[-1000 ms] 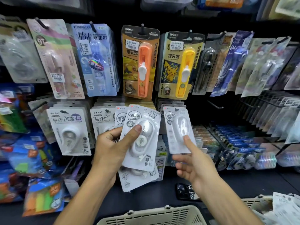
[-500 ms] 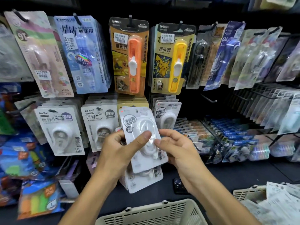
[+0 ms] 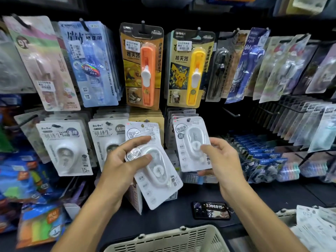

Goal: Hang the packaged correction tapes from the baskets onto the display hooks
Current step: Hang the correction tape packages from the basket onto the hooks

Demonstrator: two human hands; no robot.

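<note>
One pack lifted toward the hook, the spares held back.

The right hand [image 3: 221, 160] pinches a white carded correction tape pack [image 3: 191, 142] between thumb and curled fingers, its hang-hole up near the full display hook [image 3: 188, 120]. The left hand [image 3: 125, 160] grips a fanned stack of matching packs [image 3: 158, 170], likely kept ready, above the beige slatted plastic basket [image 3: 172, 239].
</note>
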